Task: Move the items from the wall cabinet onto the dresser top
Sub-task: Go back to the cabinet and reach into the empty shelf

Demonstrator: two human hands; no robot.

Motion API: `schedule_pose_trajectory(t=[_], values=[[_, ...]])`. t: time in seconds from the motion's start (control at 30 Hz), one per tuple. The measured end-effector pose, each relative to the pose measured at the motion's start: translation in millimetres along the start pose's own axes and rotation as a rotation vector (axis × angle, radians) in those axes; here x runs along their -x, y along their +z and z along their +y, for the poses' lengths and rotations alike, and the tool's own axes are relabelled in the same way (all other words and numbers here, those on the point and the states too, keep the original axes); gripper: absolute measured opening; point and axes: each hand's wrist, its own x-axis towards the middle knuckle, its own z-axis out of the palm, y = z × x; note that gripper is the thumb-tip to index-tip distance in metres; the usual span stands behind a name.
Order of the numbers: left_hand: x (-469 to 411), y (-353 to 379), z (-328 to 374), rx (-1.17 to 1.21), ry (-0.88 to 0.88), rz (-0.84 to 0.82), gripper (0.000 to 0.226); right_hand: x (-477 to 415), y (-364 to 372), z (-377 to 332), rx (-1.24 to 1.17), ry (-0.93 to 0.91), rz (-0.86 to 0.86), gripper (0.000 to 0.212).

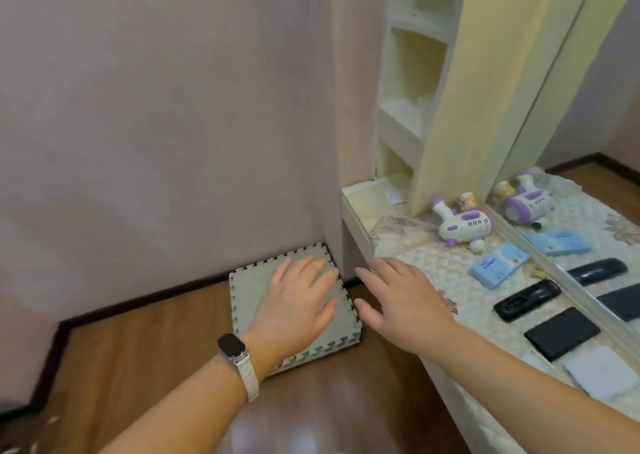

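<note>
Along dresser top (pixel 436 270), beside mirror (pixel 588 211): purple-white toy (pixel 464 227), small cup (pixel 467 200) behind it (partly hidden), blue box (pixel 498 264), black remote (pixel 526 299), flat black item (pixel 561 333) (phone or wallet, cannot tell), white pad (pixel 601 372) with near corner behind right forearm. Wall cabinet (pixel 408 131) at dresser's far end, top cut off; pale shape on middle shelf too blurred to name, paper slip (pixel 394 195) at bottom. Right hand (pixel 401 301) flat, fingers spread, holding nothing, over dresser's front edge. Left hand (pixel 298 301) same, empty, watch (pixel 233 346) on wrist, over foam mat (pixel 256 280) on floor; contact unclear.
</note>
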Motion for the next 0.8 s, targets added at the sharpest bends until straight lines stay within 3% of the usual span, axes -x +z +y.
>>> schedule_pose_trajectory(t=[0.37, 0.8], values=[[122, -85, -192, -0.114, -0.321, 0.182, 0.044, -153, 3, -210, 0.027, -0.327, 0.102, 0.053], [290, -181, -299, -0.305, -0.794, 0.247, 0.044, -240, 32, -441, -0.129, -0.814, 0.149, 0.052]])
